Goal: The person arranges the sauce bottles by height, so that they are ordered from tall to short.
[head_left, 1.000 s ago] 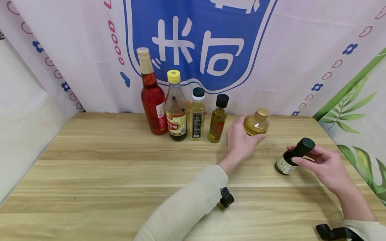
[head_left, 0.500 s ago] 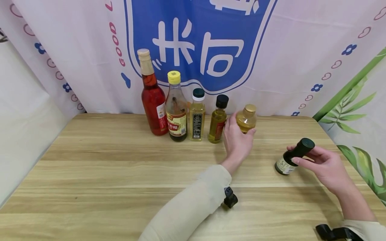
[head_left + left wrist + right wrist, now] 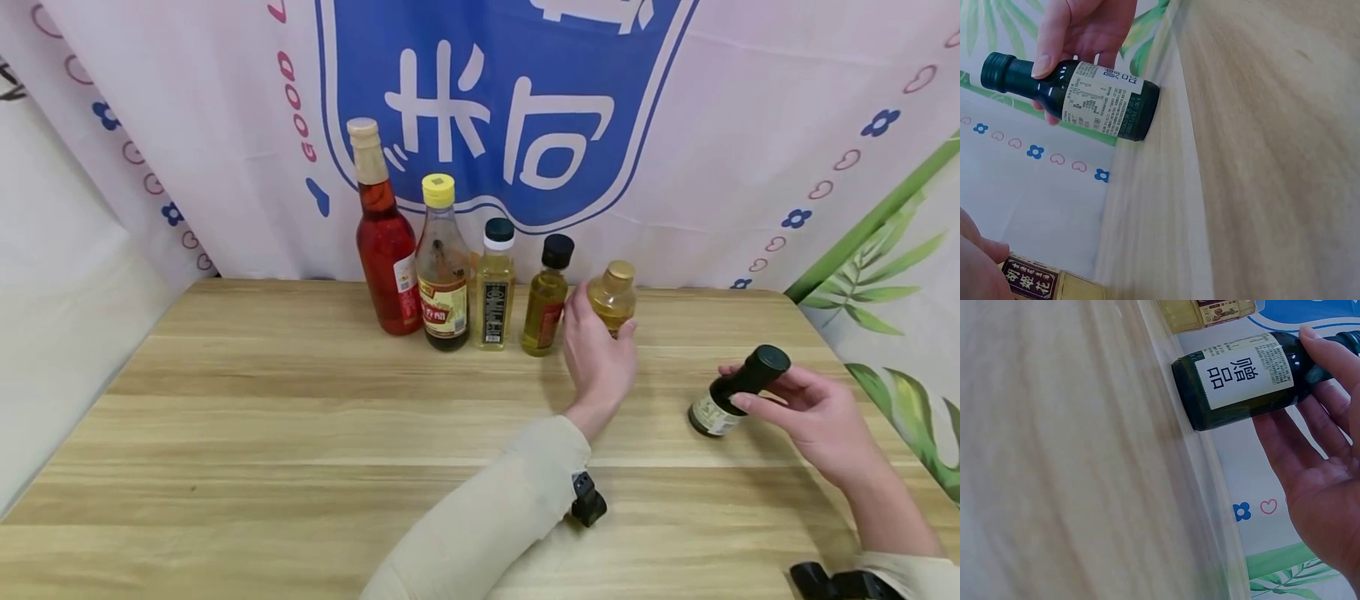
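Note:
At the right end of a row of bottles, my left hand (image 3: pixel 600 350) holds a small gold-capped bottle of yellow oil (image 3: pixel 613 298), fingers on its left side and thumb on its right. The palm hides much of its lower part; a dark label shows on it in the left wrist view. My right hand (image 3: pixel 821 421) grips a dark green glass bottle (image 3: pixel 716 410) by the neck, thumb in front and fingers behind. This bottle stands close over the table, nearer to me, its white label showing in the right wrist view.
Left of my left hand stand an olive-coloured oil bottle (image 3: pixel 545 310), a square pale oil bottle (image 3: pixel 495 300), a yellow-capped vinegar bottle (image 3: pixel 444 292) and a tall bottle of red liquid (image 3: pixel 387 267). A printed cloth (image 3: pixel 712 167) hangs behind the wooden table (image 3: pixel 300 467).
My left hand has carried the gold-capped bottle left, beside the olive-coloured one, and it now stands more upright. My right hand stays in place with the dark green bottle.

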The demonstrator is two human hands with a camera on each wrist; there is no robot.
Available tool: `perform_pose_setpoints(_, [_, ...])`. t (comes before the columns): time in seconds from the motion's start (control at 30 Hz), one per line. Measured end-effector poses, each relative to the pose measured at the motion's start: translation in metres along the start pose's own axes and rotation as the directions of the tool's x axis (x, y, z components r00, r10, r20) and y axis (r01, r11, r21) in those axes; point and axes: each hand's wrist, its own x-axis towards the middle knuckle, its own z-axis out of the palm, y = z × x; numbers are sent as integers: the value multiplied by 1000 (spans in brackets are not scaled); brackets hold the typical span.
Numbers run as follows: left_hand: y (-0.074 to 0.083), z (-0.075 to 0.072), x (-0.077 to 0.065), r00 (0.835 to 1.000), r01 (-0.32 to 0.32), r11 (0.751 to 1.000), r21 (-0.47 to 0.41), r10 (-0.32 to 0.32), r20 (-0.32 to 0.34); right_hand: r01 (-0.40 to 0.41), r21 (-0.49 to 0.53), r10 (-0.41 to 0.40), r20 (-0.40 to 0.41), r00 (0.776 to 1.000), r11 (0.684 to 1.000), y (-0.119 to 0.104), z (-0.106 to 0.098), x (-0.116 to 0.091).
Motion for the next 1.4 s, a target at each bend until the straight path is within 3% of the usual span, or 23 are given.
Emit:
perform_pose_setpoints(0.63, [-2,6,-3,999,34,998,-44,-32,44,3,-5,-3,-10,1000,1000,0,-5,-5])
perform_pose_setpoints(1.4, [-6,-2,-1,998,47,997,-56,-44,46,4,-10,-4,12,1000,1000,1,-1,-2])
